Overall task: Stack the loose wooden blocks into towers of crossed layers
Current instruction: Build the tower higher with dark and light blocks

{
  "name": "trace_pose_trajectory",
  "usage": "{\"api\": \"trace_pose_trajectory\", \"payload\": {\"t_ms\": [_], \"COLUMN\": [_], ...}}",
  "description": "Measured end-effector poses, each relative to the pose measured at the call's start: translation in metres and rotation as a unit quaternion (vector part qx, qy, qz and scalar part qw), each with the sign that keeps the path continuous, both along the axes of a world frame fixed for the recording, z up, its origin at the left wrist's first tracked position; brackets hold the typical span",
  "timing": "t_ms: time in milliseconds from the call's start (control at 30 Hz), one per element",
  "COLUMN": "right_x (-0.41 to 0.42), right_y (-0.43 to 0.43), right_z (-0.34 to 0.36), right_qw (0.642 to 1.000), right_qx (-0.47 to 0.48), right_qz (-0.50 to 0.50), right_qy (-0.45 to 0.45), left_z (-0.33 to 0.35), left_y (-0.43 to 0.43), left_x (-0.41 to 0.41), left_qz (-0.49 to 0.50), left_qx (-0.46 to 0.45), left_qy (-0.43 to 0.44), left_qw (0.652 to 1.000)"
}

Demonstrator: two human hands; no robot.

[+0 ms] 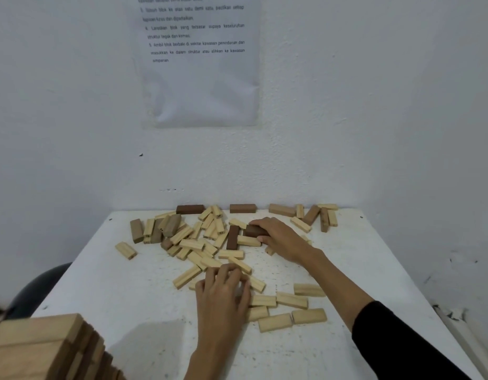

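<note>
Several loose wooden blocks [199, 237], pale and dark, lie scattered over the white table [127, 292]. My right hand [281, 237] reaches to the far middle and grips a dark brown block [255, 230], fingers over its top and thumb at its near side. My left hand [223, 293] is nearer, fingers curled down over pale blocks [257, 283] at the pile's near edge; what it holds is hidden. A tall tower of crossed layers [42, 349] stands at the near left corner, partly cut off by the frame.
A white wall rises directly behind the table, with a printed sheet [199, 61] taped to it. More blocks [314, 215] line the far edge by the wall. A dark round chair part [37, 289] shows left of the table.
</note>
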State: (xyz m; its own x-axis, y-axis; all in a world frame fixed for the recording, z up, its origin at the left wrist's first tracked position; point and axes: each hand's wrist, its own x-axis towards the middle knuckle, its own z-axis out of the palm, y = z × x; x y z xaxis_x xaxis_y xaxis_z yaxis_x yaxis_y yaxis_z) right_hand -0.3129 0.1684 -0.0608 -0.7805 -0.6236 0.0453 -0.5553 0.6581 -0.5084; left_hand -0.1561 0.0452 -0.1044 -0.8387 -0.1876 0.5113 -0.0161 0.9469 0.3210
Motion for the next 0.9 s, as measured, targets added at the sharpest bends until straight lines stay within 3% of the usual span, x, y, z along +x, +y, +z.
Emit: {"api": "trace_pose_trajectory", "payload": {"t_ms": [200,333,500,667,900], "right_x": [-0.003,-0.001,0.001,0.001,0.01], "right_y": [0.005,0.003,0.002,0.0,-0.008], "right_z": [0.008,0.004,0.002,0.004,0.005], "right_qw": [0.999,0.998,0.998,0.998,0.995], "right_qx": [0.045,0.034,0.024,0.025,0.027], "right_qz": [0.013,-0.024,-0.041,-0.046,-0.077], "right_qy": [0.018,0.046,0.047,0.04,0.053], "left_z": [0.004,0.023,0.042,0.046,0.061], "left_y": [-0.002,-0.012,-0.028,-0.033,-0.019], "left_x": [-0.002,-0.022,-0.081,-0.113,-0.122], "left_qz": [-0.009,-0.039,-0.017,0.012,0.026], "left_qx": [0.025,0.098,0.123,0.064,0.072], "left_qy": [0.0,0.021,-0.074,-0.202,-0.207], "left_qw": [1.0,0.994,0.99,0.977,0.975]}}
